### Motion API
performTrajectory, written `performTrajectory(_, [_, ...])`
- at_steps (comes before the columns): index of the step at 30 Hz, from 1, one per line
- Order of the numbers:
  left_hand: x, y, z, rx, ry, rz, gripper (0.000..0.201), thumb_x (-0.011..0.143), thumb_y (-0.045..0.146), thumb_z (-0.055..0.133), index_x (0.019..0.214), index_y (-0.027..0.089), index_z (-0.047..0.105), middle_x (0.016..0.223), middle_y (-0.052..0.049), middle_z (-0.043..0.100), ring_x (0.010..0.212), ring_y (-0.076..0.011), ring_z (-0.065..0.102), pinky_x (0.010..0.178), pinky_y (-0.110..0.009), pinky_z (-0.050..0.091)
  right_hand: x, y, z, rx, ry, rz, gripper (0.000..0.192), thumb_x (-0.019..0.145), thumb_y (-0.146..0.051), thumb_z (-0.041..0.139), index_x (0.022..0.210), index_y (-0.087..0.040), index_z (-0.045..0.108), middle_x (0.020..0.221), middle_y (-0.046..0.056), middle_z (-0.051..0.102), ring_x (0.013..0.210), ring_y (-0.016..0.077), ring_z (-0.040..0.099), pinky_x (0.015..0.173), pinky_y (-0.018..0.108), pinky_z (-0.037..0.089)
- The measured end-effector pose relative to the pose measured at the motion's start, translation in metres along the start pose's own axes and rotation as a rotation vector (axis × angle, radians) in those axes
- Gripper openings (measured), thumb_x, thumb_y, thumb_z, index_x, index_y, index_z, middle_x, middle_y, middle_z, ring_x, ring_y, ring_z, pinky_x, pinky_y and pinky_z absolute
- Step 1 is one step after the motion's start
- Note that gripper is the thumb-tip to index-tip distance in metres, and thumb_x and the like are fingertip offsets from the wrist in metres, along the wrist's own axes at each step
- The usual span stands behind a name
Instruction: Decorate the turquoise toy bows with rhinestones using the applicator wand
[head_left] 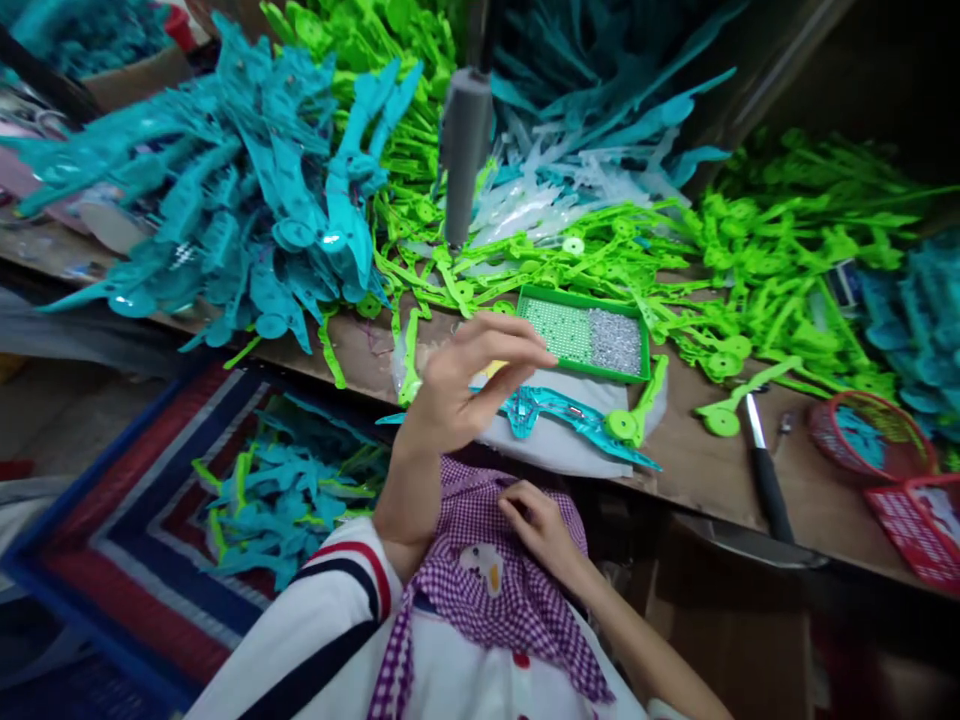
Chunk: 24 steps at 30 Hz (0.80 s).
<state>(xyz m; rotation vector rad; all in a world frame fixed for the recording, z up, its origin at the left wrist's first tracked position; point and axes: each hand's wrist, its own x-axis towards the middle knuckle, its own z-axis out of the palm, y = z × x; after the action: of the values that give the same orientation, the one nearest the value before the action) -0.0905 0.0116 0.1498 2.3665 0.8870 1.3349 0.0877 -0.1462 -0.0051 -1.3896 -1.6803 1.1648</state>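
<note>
The left hand (469,375) hovers at frame centre, fingers loosely curled, holding nothing visible. The right hand (544,525) rests flat on the apron (487,590). The teal part (555,412) lies on the surface (697,470), below the bead tray (586,335). Steady the part before seating beads.

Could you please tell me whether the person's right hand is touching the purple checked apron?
Touching: the head view shows the right hand resting flat on the purple checked apron, fingers pressed into the fabric.

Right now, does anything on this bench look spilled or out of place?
Yes. Teal and green plastic parts lie heaped on the striped rug below the bench edge, apart from the piles on top.
</note>
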Motion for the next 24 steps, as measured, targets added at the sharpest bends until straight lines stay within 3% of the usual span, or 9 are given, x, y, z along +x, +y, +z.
performTrajectory(4, [-0.01,-0.06,0.052,0.054,-0.575,0.023,0.039,0.094,-0.002,0.041,0.119,0.016,0.065,0.122,-0.01,0.067,0.115,-0.02,0.063,0.1,-0.036,0.051,-0.007,-0.001,-0.002,-0.009,0.028,0.003,0.025,0.099,-0.039,0.053,0.089,-0.021,0.068,0.087,0.005,0.07,0.082,0.0168,0.067,0.078,0.03,0.051])
performTrajectory(7, [-0.023,-0.095,0.073,0.174,-0.758,0.003,0.054,0.086,-0.008,0.041,0.132,0.014,0.059,0.137,-0.014,0.062,0.126,-0.0241,0.057,0.106,-0.04,0.044,-0.011,-0.006,-0.007,-0.021,0.05,-0.016,0.023,0.099,-0.037,0.053,0.09,-0.021,0.068,0.087,0.005,0.07,0.083,0.017,0.067,0.078,0.03,0.052])
performTrajectory(11, [-0.024,-0.113,0.08,0.182,-0.825,0.015,0.046,0.094,0.003,0.044,0.135,0.017,0.058,0.132,-0.014,0.065,0.123,-0.0228,0.057,0.108,-0.042,0.039,-0.016,-0.017,-0.012,-0.045,0.101,-0.061,0.02,0.099,-0.033,0.053,0.093,-0.022,0.068,0.091,0.006,0.071,0.086,0.0171,0.068,0.08,0.03,0.052])
performTrajectory(17, [-0.007,-0.118,0.077,0.118,-0.92,-0.019,0.025,0.095,0.013,0.054,0.116,0.018,0.068,0.116,-0.009,0.072,0.113,-0.0215,0.061,0.112,-0.048,0.031,-0.018,-0.038,-0.031,-0.069,0.213,-0.07,0.019,0.099,-0.034,0.054,0.096,-0.023,0.069,0.092,0.007,0.072,0.087,0.0181,0.068,0.08,0.032,0.054])
performTrajectory(20, [0.0,-0.119,0.073,0.008,-0.929,-0.08,0.023,0.091,0.014,0.06,0.111,0.015,0.07,0.11,-0.009,0.072,0.103,-0.0194,0.063,0.099,-0.037,0.042,-0.005,-0.062,-0.052,-0.082,0.338,-0.107,0.017,0.097,-0.034,0.058,0.093,-0.023,0.07,0.09,0.005,0.072,0.085,0.0171,0.067,0.079,0.031,0.054])
performTrajectory(24, [0.003,-0.115,0.068,-0.15,-0.879,-0.244,0.024,0.088,0.021,0.064,0.109,0.011,0.07,0.1,-0.01,0.073,0.087,-0.0156,0.064,0.08,-0.027,0.047,0.039,-0.113,-0.08,-0.01,0.569,-0.21,0.022,0.097,-0.037,0.059,0.085,-0.02,0.068,0.083,0.002,0.069,0.08,0.0142,0.064,0.076,0.03,0.053])
